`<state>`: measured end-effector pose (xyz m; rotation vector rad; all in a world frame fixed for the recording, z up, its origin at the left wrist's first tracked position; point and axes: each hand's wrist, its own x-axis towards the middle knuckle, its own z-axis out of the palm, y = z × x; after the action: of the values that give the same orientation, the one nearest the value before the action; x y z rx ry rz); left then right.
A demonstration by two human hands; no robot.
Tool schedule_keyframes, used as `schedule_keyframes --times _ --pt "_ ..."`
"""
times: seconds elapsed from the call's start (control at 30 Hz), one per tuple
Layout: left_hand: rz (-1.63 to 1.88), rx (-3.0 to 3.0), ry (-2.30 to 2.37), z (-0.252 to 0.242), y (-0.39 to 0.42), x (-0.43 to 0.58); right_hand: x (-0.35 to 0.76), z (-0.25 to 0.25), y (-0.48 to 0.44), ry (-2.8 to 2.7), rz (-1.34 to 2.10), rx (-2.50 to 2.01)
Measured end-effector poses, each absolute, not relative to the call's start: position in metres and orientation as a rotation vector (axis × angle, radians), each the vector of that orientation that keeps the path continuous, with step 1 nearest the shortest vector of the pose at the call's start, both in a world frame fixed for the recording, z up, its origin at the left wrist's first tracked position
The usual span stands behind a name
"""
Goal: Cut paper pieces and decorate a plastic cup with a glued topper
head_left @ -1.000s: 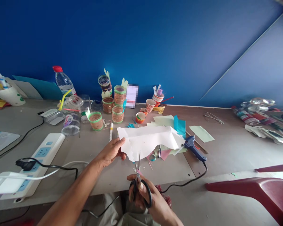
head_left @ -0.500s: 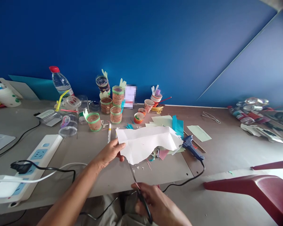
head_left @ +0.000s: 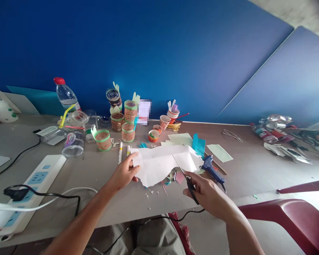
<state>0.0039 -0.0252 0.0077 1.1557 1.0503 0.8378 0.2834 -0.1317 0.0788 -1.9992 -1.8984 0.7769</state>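
Note:
A sheet of white paper (head_left: 159,163) with a wavy cut lower edge is held above the table by my left hand (head_left: 126,170), thumb on top at its left end. My right hand (head_left: 202,191) is closed round the black handles of a pair of scissors (head_left: 191,189). The thin blades point up and to the left, lying over the right half of the paper's face. Under and beside the paper lie a teal paper piece (head_left: 199,145), a pink scrap (head_left: 180,177) and small white scraps (head_left: 151,193).
A blue glue gun (head_left: 212,169) lies to the right with its cable hanging off the table edge. String-wrapped cups (head_left: 102,140) and small paper cups (head_left: 154,135) stand behind. A power strip (head_left: 38,184) is at left; a red stool (head_left: 284,216) stands at right.
My right hand has moved up and to the right with the scissors, whose blades now lie over the paper. The paper stays in my left hand; the view has shifted slightly.

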Motion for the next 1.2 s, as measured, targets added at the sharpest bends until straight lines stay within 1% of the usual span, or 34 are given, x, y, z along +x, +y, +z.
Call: schedule_keyframes --times 0.1,0.27,0.47,0.7,0.87,1.03,1.2 --pt "0.698 1.373 1.014 0.011 -0.03 0.003 0.286 0.075 -0.12 -1.941 0.668 -2.026" --pt "0.53 1.385 0.886 0.019 -0.035 0.003 0.295 0.065 -0.106 -1.96 0.608 -2.091" --pt "0.45 1.3 0.898 0.016 -0.033 0.003 0.288 0.07 -0.078 -1.973 0.362 -2.242" --pt "0.351 1.176 0.825 0.017 -0.037 0.001 0.258 0.072 -0.042 -2.311 0.225 -2.237" --pt "0.331 1.163 0.829 0.016 -0.036 0.001 0.238 0.063 -0.018 -2.409 0.179 -2.183" --pt "0.311 1.184 0.787 0.01 -0.035 0.002 0.223 0.047 0.01 -2.378 0.108 -2.252" --pt "0.274 1.197 0.799 0.003 -0.035 0.004 0.213 0.039 0.027 -2.405 0.129 -2.244"
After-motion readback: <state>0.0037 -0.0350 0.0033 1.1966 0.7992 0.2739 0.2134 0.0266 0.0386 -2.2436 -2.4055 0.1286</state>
